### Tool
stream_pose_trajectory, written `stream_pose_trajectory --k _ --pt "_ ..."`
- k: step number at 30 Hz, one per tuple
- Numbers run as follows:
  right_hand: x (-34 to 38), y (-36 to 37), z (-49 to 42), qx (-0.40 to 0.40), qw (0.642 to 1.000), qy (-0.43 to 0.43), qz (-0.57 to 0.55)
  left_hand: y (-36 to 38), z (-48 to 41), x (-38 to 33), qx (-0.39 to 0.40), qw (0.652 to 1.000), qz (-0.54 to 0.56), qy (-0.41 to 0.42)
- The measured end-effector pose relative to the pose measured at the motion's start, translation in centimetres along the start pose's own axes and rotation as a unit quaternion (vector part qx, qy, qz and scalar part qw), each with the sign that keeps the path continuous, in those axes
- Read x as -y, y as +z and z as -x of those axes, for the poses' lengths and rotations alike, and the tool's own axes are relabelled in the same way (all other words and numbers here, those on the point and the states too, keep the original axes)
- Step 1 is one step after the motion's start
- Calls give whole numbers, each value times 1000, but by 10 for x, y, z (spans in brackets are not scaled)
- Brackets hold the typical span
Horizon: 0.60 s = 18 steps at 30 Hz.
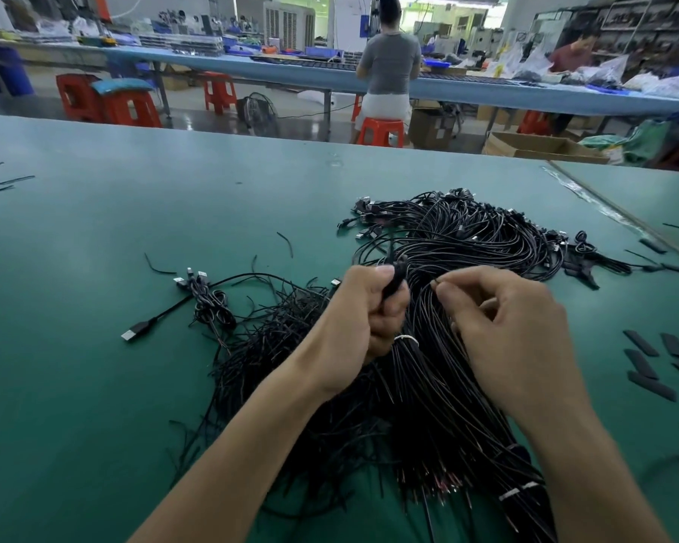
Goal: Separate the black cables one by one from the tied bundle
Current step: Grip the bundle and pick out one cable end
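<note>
Head view: both bare forearms reach in from the bottom edge and meet over the tied bundle (443, 386) of black cables, which lies on the green table (95, 248) just in front of the person, its far end fanning into loops with plugs further out to the right. A white tie (406, 339) cinches the bundle just under the left hand (359, 311). That hand is turned thumb-up with its back toward the left; its fingers are curled tight round a clump of the bundle's cables above the tie, and the thumb lies over the top of the clump. The right hand (514, 331) is held just beside it, back toward the camera, wrist slightly bent. Its thumb and forefinger pinch a single cable (433, 283) near that cable's end, and its other fingers are loosely curled in toward the palm. The two hands are close but apart, with strands of the bundle between them. Left of the left forearm sprawls a loose pile (267, 339) of black cables, with a USB plug (136, 331) lying further left. Short black strips (641, 342) are scattered at the right edge. Across the aisle a person (389, 60) sits on a red stool (381, 131), back to the camera, at another bench.
</note>
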State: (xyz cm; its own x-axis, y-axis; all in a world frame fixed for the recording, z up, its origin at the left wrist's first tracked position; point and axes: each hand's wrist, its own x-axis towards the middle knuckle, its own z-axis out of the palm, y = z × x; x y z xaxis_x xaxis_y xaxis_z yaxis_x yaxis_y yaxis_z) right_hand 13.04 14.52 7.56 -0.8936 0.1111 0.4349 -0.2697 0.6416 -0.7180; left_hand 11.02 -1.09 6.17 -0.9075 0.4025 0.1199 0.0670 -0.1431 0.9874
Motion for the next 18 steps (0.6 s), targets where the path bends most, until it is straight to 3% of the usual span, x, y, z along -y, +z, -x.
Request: stream_pose_trajectory --k 2,7,14,18 --pt "-1 4 0 -16 1000 -14 -14 7 1 -1 23 1000 -20 6" --pt "2 4 1 25 998 -50 -37 13 1 2 -25 991 -128 40" --pt "4 0 0 36 985 -91 -142 14 -1 7 -22 996 -34 80" --pt "1 0 -2 90 983 -70 -147 19 -2 10 -48 989 -68 122"
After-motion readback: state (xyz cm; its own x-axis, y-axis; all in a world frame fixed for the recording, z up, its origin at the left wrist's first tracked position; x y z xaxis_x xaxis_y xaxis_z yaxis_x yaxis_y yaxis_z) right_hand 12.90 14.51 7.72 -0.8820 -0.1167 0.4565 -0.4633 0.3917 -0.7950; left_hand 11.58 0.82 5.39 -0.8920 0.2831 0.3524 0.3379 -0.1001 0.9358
